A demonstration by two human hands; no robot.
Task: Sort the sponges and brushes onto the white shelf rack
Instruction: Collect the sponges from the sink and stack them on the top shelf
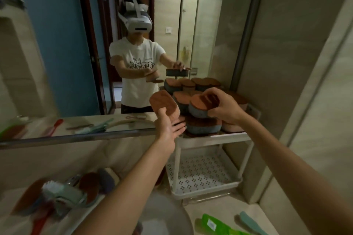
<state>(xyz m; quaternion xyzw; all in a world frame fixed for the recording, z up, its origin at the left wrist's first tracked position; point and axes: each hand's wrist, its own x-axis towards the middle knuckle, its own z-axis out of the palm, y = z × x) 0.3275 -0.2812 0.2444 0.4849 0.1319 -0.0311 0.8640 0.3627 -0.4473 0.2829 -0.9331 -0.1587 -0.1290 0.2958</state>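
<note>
Left hand (168, 128) pinches a tilted sponge (162, 103) between the thumb, laid on its orange face, and the fingers (178, 127), which lie fairly straight and slightly spread behind it; the lower end of this sponge is hidden by the thumb and palm. Right hand (224, 108) curls over a top sponge (197, 109), orange above and blue-grey below, with the thumb at the near edge and the fingertips hooked over the upper face; whether it rests on the pile or is lifted clear cannot be told. Sponge pile (203, 127) fills the upper tier of the white shelf rack (215, 138), which stands in the corner between the mirror (66, 53) and the right wall; the rear sponges merge with their reflections, so their count is unclear. Lower tier (200, 172), a perforated tray, shows beneath, just right of the left forearm. At lower left a pale-green brush (63, 195) with white bristles lies among brown and grey sponges (91, 185), all blurred; a red handle (41, 222) beside them is hard to make out. White basin (164, 215) is partly covered by the left arm and cropped at the bottom edge. At lower right a green packet (211, 223) and a teal handle (248, 219) lie on the counter, both cropped and soft in focus.
</note>
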